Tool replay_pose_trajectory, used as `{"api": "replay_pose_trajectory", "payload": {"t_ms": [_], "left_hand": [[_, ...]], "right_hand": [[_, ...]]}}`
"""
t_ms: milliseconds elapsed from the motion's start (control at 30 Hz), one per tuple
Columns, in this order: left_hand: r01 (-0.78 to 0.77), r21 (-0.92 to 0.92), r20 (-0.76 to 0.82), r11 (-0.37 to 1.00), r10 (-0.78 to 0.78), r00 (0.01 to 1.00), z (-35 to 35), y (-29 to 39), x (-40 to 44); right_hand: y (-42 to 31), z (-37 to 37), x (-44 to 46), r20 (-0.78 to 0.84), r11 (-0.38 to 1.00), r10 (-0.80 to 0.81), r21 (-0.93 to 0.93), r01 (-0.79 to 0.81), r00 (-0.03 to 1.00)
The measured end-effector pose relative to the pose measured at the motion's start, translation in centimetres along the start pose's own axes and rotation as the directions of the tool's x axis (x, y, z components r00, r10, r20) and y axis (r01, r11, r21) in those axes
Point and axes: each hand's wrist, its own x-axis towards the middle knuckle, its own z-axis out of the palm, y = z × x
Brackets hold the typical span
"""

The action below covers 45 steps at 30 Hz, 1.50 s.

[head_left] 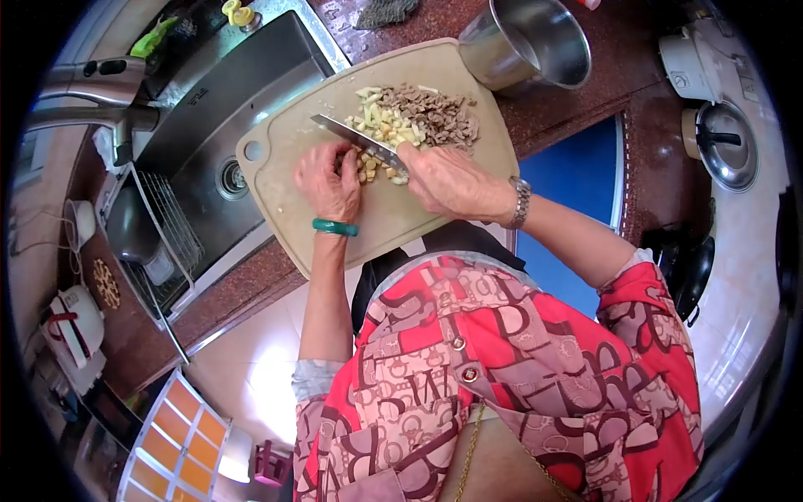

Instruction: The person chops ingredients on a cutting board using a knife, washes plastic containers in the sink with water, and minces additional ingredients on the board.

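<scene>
My right hand (456, 182) grips a kitchen knife (351, 135) by its handle, the blade pointing to the upper left across the cutting board (288, 134). Just left of the blade, my left hand (329, 186) has its fingers curled down towards the board; what lies under the fingertips is hidden. Small tan diced pieces (368, 166) lie between that hand and the knife. On the blade's far side is a heap of pale chopped pieces (393, 125). Brownish sliced meat (443, 117) is piled beside it, to the right.
A metal pot (502, 54) stands at the board's upper right corner. To the left is a sink (196, 155) with a faucet (121, 117) and a wire rack (171, 222). A lidded pot (728, 155) stands far right.
</scene>
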Motion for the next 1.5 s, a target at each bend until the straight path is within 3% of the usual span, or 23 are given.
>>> {"api": "replay_pose_trajectory", "payload": {"t_ms": [100, 367, 567, 733, 833, 933, 1000, 1033, 1133, 1200, 1267, 1500], "left_hand": [[-0.061, 0.056, -0.062, 0.997, 0.065, 0.996, 0.4, 0.0, 0.0], [-0.044, 0.072, -0.065, 0.996, 0.049, 0.997, 0.5, 0.3, 0.3], [-0.093, 0.080, -0.079, 0.992, 0.099, 0.992, 0.4, 0.0, 0.5], [-0.099, 0.085, -0.116, 0.991, 0.109, 0.987, 0.8, 0.0, 0.3], [-0.113, 0.135, -0.034, 0.984, 0.119, 0.992, 0.0, -0.1, 0.7], [-0.203, 0.087, -0.009, 0.975, 0.205, 0.979, 0.0, -0.6, 0.8], [-0.011, -0.273, -0.052, 0.962, -0.004, 0.999, -0.4, -0.9, 0.3], [0.152, -0.354, -0.013, 0.923, -0.168, 0.986, -0.6, -1.0, 0.1], [0.050, -0.190, 0.001, 0.980, -0.051, 0.999, -1.5, -0.3, 0.1], [0.073, -0.218, -0.055, 0.973, -0.087, 0.995, -0.6, -0.4, 0.3], [0.030, -0.040, -0.077, 0.999, -0.033, 0.996, -0.2, -0.6, 0.4], [0.016, -0.003, -0.097, 1.000, -0.016, 0.995, 0.2, -0.6, 0.4]], "right_hand": [[-0.4, -0.1, 0.2, 0.023, 0.998, 0.034, -0.047, -0.033, 0.999], [-0.5, 1.7, 1.7, -0.008, 0.987, 0.028, -0.157, -0.029, 1.000], [-0.2, 1.9, 2.3, -0.043, 0.979, -0.066, -0.194, 0.056, 0.997], [-0.2, 2.7, 3.1, -0.078, 0.989, -0.055, -0.141, 0.044, 0.995], [0.9, 3.0, 3.7, -0.113, 0.995, -0.055, -0.091, 0.045, 0.992], [1.3, 1.8, 3.6, -0.093, 0.994, -0.092, -0.060, 0.086, 0.991], [1.1, 0.8, 3.1, -0.010, 1.000, 0.014, 0.008, -0.014, 1.000], [0.8, 0.4, 2.7, -0.007, 1.000, 0.012, 0.009, -0.012, 1.000], [0.2, -0.1, 1.8, -0.071, 1.000, -0.006, 0.012, 0.007, 0.997], [0.1, 0.1, 1.5, -0.021, 0.999, -0.019, -0.039, 0.018, 1.000], [0.7, 0.9, 1.4, -0.027, 0.998, -0.045, -0.049, 0.044, 0.999], [0.9, 1.2, 1.4, 0.012, 0.993, -0.058, -0.102, 0.059, 0.998]]}}
